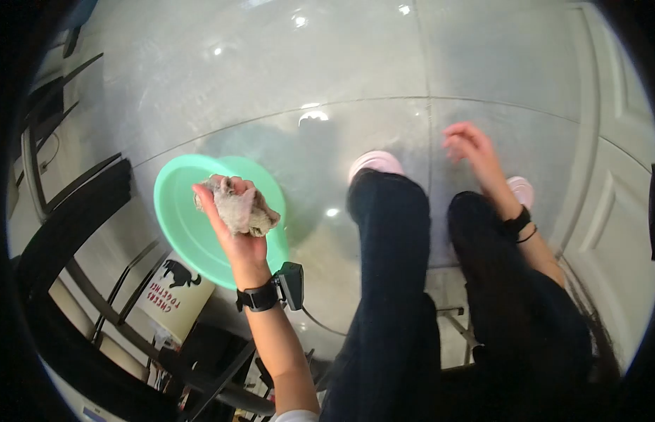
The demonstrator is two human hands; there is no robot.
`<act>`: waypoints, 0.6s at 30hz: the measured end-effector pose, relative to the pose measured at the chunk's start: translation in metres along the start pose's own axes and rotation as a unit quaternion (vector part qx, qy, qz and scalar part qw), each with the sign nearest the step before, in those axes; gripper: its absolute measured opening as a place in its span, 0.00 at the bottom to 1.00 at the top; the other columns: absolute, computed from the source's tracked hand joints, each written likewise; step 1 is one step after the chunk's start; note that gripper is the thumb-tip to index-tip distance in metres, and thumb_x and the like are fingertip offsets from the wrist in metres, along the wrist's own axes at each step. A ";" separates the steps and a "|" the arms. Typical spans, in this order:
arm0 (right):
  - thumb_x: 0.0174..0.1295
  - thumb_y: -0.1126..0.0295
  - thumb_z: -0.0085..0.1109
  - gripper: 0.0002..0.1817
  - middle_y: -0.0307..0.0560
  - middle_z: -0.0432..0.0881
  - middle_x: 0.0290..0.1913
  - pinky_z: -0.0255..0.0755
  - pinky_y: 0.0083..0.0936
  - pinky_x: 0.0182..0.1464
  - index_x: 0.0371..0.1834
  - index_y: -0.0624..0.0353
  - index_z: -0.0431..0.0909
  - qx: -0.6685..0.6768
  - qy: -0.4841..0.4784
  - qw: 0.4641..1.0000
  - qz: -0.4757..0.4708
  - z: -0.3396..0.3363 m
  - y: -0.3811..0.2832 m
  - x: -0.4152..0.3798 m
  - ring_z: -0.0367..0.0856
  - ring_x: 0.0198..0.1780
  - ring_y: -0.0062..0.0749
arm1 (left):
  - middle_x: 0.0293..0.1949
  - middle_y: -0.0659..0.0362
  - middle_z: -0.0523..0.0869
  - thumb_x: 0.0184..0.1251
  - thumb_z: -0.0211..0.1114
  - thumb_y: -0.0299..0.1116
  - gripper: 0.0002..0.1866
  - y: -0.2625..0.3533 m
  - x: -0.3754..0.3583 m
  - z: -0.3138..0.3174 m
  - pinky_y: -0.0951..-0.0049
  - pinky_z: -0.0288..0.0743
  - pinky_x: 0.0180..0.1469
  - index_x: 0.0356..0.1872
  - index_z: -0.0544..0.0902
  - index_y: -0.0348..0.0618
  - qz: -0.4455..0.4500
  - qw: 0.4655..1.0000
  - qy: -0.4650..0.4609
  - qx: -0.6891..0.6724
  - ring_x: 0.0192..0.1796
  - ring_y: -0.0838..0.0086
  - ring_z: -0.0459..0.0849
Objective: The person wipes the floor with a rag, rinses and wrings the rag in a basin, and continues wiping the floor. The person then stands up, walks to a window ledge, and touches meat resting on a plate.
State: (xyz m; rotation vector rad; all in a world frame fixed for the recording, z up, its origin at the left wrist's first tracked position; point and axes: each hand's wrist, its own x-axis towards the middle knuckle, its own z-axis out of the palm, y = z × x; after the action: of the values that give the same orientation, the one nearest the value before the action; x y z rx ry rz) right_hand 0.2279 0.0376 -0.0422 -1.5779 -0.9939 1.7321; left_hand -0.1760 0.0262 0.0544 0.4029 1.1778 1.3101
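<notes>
My left hand (232,218) is closed round a crumpled, greyish-beige cloth (237,205), palm side up, above a mint-green basin (194,243) on the floor. Part of a second round green shape shows behind the basin's right side. The inside of the basin is partly hidden by the hand and cloth. To the right, beyond my knee, my right hand (472,146) hangs over the grey floor with its fingers loosely bent and apart, holding nothing. Both wrists wear black bands, and a small black device sits at the left one.
Black chair frames (74,218) stand along the left. A white bin with a black animal print (169,295) is below the basin. White panelled doors (612,204) line the right side. My legs and pink shoes (377,163) are at centre right on the tiled floor.
</notes>
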 end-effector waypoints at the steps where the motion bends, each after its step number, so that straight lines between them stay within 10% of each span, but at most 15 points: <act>1: 0.71 0.68 0.53 0.09 0.37 0.82 0.37 0.72 0.17 0.39 0.48 0.57 0.79 0.004 -0.026 0.999 -0.018 0.003 -0.002 0.000 0.78 0.36 0.17 | 0.44 0.60 0.82 0.75 0.52 0.59 0.26 -0.009 0.002 0.026 0.72 0.80 0.46 0.55 0.75 0.48 0.011 0.997 0.060 0.053 0.48 0.68 0.83; 9: 0.68 0.62 0.61 0.31 0.46 0.77 0.57 0.74 0.24 0.56 0.72 0.57 0.62 0.146 -0.108 0.981 -0.071 0.013 -0.046 -0.016 0.78 0.53 0.24 | 0.55 0.60 0.80 0.68 0.65 0.28 0.23 -0.074 0.024 0.176 0.70 0.70 0.61 0.63 0.72 0.41 -0.144 0.966 -0.172 0.126 0.59 0.75 0.76; 18: 0.68 0.65 0.59 0.13 0.37 0.80 0.44 0.69 0.19 0.53 0.50 0.60 0.77 0.168 0.080 0.982 -0.017 -0.050 -0.018 -0.045 0.76 0.51 0.18 | 0.47 0.61 0.82 0.61 0.72 0.26 0.22 -0.133 0.011 0.234 0.75 0.77 0.48 0.55 0.74 0.39 -0.118 0.900 -0.238 0.346 0.44 0.77 0.82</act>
State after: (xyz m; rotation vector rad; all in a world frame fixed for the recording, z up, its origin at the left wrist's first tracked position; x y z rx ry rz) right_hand 0.2820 0.0172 -0.0032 -1.4428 -0.6094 1.6212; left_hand 0.0870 0.0831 0.0400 1.0020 1.1897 0.4940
